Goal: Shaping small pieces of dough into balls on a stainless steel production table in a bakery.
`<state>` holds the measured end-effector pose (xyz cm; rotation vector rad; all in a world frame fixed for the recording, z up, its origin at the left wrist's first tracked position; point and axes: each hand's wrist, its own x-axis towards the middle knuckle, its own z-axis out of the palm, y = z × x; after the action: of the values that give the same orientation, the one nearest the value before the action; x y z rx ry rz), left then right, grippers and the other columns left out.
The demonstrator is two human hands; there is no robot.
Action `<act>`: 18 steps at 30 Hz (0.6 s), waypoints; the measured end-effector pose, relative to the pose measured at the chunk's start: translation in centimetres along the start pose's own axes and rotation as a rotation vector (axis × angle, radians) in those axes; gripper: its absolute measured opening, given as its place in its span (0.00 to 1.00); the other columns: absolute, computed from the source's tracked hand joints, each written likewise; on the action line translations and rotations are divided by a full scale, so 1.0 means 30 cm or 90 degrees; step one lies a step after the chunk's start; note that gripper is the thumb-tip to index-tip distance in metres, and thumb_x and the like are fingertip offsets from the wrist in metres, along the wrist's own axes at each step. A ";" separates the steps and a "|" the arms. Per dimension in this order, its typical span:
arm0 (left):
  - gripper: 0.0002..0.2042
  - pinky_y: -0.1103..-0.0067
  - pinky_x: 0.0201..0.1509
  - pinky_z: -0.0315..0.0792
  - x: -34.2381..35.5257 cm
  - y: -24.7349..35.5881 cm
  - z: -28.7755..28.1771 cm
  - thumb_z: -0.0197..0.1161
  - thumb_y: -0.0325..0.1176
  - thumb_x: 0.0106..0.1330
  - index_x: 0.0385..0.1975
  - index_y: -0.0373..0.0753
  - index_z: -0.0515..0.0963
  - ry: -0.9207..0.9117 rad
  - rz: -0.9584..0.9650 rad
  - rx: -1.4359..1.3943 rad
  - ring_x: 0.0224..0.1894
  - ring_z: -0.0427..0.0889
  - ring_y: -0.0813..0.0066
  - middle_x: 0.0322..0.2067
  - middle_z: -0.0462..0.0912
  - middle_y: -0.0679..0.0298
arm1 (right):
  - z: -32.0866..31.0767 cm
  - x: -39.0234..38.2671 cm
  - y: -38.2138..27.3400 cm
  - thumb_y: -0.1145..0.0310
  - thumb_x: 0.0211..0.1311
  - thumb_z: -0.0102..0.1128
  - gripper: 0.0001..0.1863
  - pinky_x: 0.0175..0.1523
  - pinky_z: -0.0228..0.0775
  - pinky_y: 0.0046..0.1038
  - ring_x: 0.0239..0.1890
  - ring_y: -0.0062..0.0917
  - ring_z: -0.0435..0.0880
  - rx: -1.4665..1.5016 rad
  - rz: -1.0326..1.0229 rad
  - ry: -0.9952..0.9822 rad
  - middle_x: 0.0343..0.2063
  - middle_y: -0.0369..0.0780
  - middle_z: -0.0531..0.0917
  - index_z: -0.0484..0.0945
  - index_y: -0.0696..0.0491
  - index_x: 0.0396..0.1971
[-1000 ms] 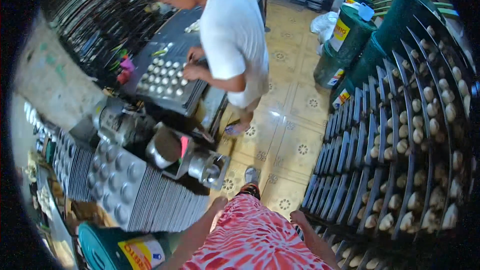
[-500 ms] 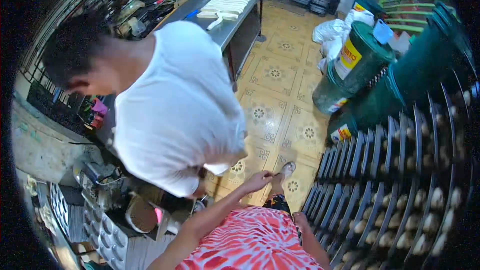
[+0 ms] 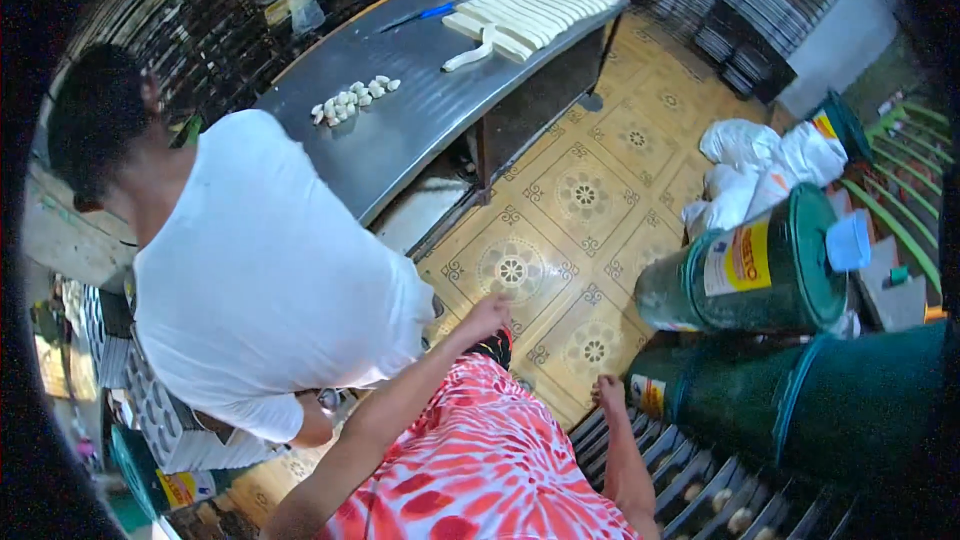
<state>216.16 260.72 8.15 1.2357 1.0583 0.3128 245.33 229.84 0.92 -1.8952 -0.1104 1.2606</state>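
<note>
The left hand [image 3: 487,318] hangs over the tiled floor [image 3: 585,195] with its fingers loosely curled and seems to hold nothing; the right hand [image 3: 608,392], also half closed and apparently bare, is near the racked trays [image 3: 683,468], which carry pale, rounded dough pieces [image 3: 739,520], partly hidden between tray edges. Left of the left arm stands a person in a white shirt [image 3: 270,270]. Beyond, on the dark metal table [image 3: 400,155], lie a cluster of small, whitish dough lumps [image 3: 355,100] and a smooth, cream-coloured dough slab [image 3: 545,5] divided into long parallel strips, one strip [image 3: 470,55] bending off its near end.
</note>
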 end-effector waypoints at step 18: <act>0.16 0.63 0.59 0.77 1.662 0.825 -1.018 0.61 0.34 0.66 0.51 0.39 0.84 0.877 0.163 0.243 0.51 0.85 0.49 0.44 0.87 0.49 | 0.299 0.968 -1.278 0.64 0.69 0.59 0.16 0.46 0.77 0.32 0.36 0.31 0.86 -0.304 -0.192 -0.056 0.35 0.45 0.87 0.82 0.62 0.46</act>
<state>226.03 323.43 7.10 1.4688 2.1854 1.3244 266.02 274.02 4.56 -2.1151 -0.7735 1.1763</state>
